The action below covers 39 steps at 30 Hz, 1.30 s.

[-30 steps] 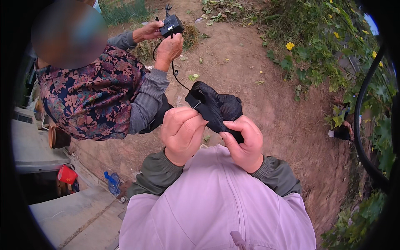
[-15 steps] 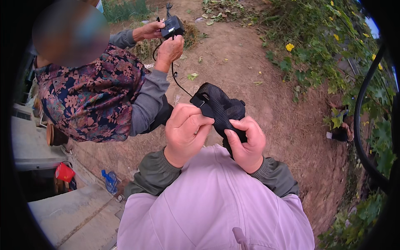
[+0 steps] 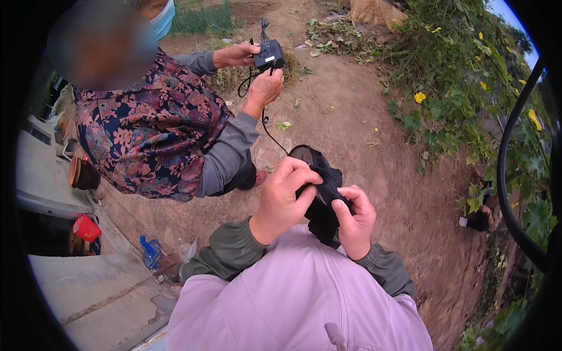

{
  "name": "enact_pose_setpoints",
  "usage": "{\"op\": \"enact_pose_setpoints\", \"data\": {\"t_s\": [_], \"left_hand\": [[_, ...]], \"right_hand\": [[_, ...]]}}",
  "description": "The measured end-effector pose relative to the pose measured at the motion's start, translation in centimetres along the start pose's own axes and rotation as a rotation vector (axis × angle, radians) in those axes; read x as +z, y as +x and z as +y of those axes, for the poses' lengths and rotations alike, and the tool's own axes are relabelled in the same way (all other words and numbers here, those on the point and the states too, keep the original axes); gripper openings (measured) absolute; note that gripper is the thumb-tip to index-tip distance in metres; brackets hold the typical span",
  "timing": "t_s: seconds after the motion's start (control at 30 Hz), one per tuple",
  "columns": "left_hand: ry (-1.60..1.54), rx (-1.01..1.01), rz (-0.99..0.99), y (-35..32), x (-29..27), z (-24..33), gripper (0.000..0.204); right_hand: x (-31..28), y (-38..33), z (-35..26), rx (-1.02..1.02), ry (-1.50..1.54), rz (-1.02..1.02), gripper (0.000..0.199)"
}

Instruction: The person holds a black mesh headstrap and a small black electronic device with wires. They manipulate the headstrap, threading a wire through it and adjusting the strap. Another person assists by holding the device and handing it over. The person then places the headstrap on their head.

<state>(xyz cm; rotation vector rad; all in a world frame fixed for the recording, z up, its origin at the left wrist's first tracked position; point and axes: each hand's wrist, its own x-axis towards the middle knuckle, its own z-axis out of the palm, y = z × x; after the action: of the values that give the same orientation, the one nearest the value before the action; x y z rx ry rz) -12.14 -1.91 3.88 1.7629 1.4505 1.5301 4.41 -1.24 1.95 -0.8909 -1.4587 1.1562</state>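
In front of my chest I hold a limp piece of black mesh fabric (image 3: 329,176), bunched and folded, with part of it hanging down against my pale jacket. My left hand (image 3: 281,202) pinches its upper left edge between thumb and fingers. On its right side my right hand (image 3: 357,222) grips a fold, thumb on top. A thin black cable (image 3: 274,138) runs from beside the fabric up to a small black box (image 3: 269,55), which another person holds in both hands (image 3: 264,90). Where the cable ends at the fabric is hidden.
Close on my left stands that person in a flowered top (image 3: 146,140). A red bucket (image 3: 86,228), a blue plastic bottle (image 3: 150,253) and concrete slabs (image 3: 99,286) lie at lower left. Leafy vines with yellow flowers (image 3: 420,97) line the right, beside a black hose-like loop (image 3: 506,152).
The view has shifted, so the surroundings sit further right and lower. The mesh fabric has been turned and bunched between my hands; a strap buckle seen before no longer shows.
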Motion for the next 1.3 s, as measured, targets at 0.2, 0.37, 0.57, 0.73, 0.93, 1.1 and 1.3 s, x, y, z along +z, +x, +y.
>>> {"op": "enact_pose_setpoints", "data": {"t_s": [0.2, 0.37, 0.57, 0.73, 0.93, 1.1, 1.3], "left_hand": [[-0.637, -0.492, 0.08, -1.1, 1.6, -0.4, 0.014], [-1.044, -0.531, -0.145, -0.7, 1.4, -1.7, 0.025], [-0.656, -0.438, -0.079, -1.9, 1.2, -1.2, 0.012], [-0.087, 0.229, 0.022, -1.2, 1.4, 2.4, 0.018], [0.496, 0.455, 0.006, 1.5, 1.4, 3.7, 0.026], [0.263, 0.417, -0.172, 2.2, 2.6, 3.8, 0.028], [0.209, 0.376, -0.157, 1.1, 4.4, 2.0, 0.03]], "right_hand": [[0.0, 0.3, 0.7, 0.042, 0.1, 0.001, 0.017], [-0.3, 0.5, 0.6, 0.169, 0.333, -0.077, 0.017], [-1.7, 0.9, 2.0, 0.349, 0.652, -0.095, 0.022], [-2.8, 0.8, 2.1, 0.39, 0.759, -0.089, 0.026], [-4.7, 0.6, 3.2, 0.448, 0.989, -0.224, 0.03], [-5.8, 0.1, 4.1, 0.468, 1.112, -0.262, 0.032], [-6.6, -0.5, 3.8, 0.505, 0.967, -0.194, 0.029]]}}
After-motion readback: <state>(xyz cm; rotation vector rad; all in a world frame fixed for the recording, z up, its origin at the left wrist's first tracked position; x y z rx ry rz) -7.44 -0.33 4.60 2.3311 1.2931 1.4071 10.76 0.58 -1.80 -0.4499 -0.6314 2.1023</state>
